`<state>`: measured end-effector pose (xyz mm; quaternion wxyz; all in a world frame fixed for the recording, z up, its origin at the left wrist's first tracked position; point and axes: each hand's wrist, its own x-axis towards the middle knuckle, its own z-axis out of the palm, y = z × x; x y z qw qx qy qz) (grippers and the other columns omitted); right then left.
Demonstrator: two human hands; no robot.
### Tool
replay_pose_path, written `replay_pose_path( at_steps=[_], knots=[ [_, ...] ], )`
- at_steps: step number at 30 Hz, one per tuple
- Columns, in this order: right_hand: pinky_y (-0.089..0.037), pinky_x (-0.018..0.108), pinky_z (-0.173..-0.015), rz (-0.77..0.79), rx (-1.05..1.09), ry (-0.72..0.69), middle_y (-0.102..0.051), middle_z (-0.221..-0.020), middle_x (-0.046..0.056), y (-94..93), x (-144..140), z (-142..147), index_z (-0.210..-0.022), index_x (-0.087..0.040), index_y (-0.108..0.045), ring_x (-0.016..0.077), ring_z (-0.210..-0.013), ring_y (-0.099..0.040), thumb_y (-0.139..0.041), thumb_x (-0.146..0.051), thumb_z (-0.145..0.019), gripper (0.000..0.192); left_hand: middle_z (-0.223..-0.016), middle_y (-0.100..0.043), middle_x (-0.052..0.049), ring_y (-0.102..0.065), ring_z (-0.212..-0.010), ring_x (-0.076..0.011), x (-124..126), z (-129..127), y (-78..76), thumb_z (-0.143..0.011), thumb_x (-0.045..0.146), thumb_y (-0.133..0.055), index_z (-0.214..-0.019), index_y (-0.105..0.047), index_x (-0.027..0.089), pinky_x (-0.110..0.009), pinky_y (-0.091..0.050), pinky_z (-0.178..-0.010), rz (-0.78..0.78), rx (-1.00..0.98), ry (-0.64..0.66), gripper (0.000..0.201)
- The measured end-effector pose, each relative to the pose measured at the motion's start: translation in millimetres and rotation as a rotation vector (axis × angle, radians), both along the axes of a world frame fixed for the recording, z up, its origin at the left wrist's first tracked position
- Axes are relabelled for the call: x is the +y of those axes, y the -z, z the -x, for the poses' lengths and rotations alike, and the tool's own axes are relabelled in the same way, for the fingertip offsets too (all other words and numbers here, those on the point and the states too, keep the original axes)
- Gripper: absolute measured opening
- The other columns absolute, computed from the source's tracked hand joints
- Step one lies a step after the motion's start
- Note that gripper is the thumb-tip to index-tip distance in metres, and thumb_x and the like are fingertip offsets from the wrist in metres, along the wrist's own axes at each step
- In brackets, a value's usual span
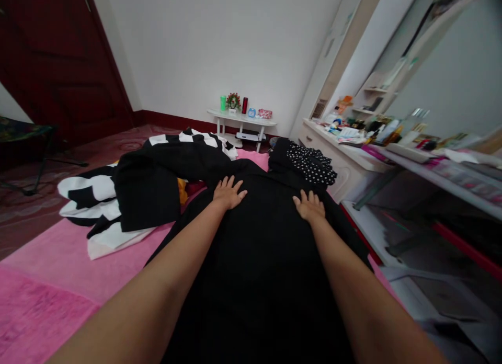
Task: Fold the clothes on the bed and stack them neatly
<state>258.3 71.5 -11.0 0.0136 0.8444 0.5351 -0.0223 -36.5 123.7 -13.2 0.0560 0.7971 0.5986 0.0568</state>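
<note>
A large black garment [259, 259] lies spread flat on a pink bed cover [58, 259] in front of me. My left hand [228, 192] rests palm down on its upper left part, fingers apart. My right hand [309, 205] presses flat on its upper right part, fingers apart too. Neither hand grips the cloth. Just beyond my right hand lies a black piece with white polka dots [311, 162].
A heap of black and black-and-white striped clothes [129, 191] lies to the left on the bed. A cluttered dresser with a mirror [353, 144] stands to the right. A small white table [241, 121] with a few items stands by the far wall. A dark red door [58, 60] is at the left.
</note>
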Motion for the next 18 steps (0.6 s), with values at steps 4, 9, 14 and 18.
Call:
replay_pose_path(
  at_steps=[4,9,14,18],
  knots=[
    [-0.013,0.047,-0.111,-0.001,0.000,0.000,-0.012,-0.156,0.008,0.3,-13,4,-0.148,-0.024,-0.018,0.0301,-0.141,-0.011,-0.012,-0.058,-0.091,0.067,-0.155,-0.014,-0.003,-0.010,-0.142,-0.0286,-15,3,1.1,-0.087,0.066,-0.015,-0.146,-0.025,0.030,-0.046,-0.012,-0.113,-0.012,0.023,-0.011,0.069],
    [-0.012,0.049,-0.110,0.003,0.021,-0.034,-0.013,-0.155,0.010,-3.8,-31,10,-0.148,-0.020,-0.020,0.0324,-0.140,-0.011,-0.013,-0.058,-0.091,0.069,-0.155,-0.015,-0.002,-0.011,-0.142,-0.0282,-37,8,0.9,-0.088,0.065,-0.015,-0.146,-0.025,0.029,-0.046,-0.013,-0.113,-0.013,0.026,-0.031,0.069],
    [-0.016,0.049,-0.110,-0.039,0.041,-0.129,-0.021,-0.153,0.015,-11.2,-55,18,-0.146,-0.014,-0.026,0.0319,-0.139,-0.019,-0.019,-0.056,-0.092,0.068,-0.154,-0.018,-0.006,-0.013,-0.141,-0.0292,-58,15,4.1,-0.089,0.063,-0.017,-0.145,-0.028,0.026,-0.047,-0.011,-0.113,-0.050,0.028,-0.003,0.068],
    [-0.030,0.035,-0.106,-0.070,0.074,-0.301,-0.044,-0.142,0.008,-34.0,-84,13,-0.133,-0.020,-0.049,0.0243,-0.127,-0.041,-0.041,-0.047,-0.089,0.052,-0.154,-0.020,-0.007,-0.015,-0.141,-0.0288,-69,19,6.4,-0.090,0.061,-0.017,-0.145,-0.029,0.025,-0.046,-0.012,-0.113,-0.089,0.023,0.011,0.067]
  ],
)
